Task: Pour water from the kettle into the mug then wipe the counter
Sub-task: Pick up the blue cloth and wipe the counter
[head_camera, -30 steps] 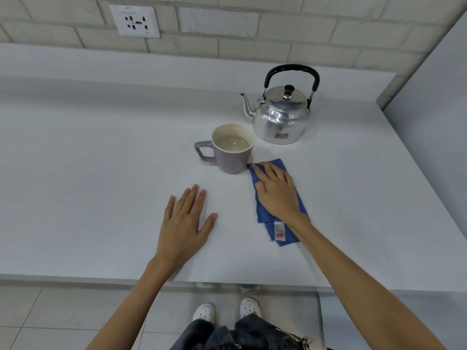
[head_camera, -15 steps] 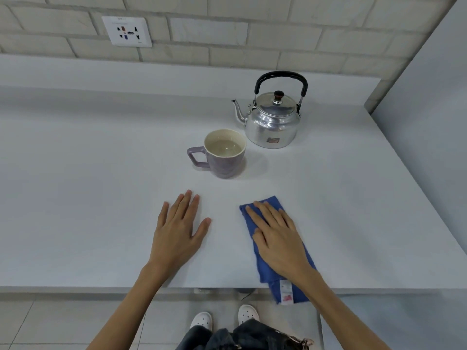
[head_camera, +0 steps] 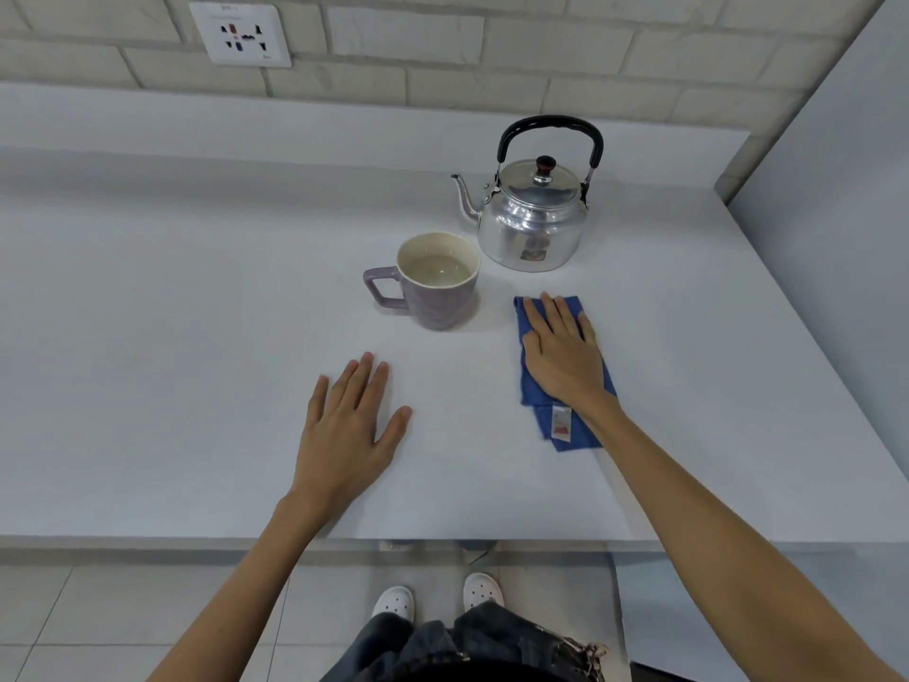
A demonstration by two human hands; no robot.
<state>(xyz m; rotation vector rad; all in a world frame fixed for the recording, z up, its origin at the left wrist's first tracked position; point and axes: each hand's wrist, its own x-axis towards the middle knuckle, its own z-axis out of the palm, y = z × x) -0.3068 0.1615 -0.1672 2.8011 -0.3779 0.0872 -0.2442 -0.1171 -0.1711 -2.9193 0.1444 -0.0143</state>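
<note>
A shiny metal kettle (head_camera: pixel 531 224) with a black handle stands upright at the back of the white counter (head_camera: pixel 196 337), spout to the left. In front of it on the left is a purple mug (head_camera: pixel 438 297) holding water, its handle facing left. My right hand (head_camera: pixel 563 351) presses flat on a folded blue cloth (head_camera: pixel 580 435) just right of the mug and in front of the kettle. The cloth's white and red tag shows by my wrist. My left hand (head_camera: pixel 349 435) rests flat on the bare counter, fingers apart, holding nothing.
A grey wall panel (head_camera: pixel 836 189) bounds the counter on the right. A brick wall with a socket (head_camera: pixel 241 34) runs behind a raised ledge. The counter's front edge is near my forearms, and my white shoes (head_camera: pixel 393 600) stand on the tiled floor below.
My right hand dragged the cloth from beside the mug to the front edge, then pushed it away again to a spot right of the mug. The left hand stayed put.
</note>
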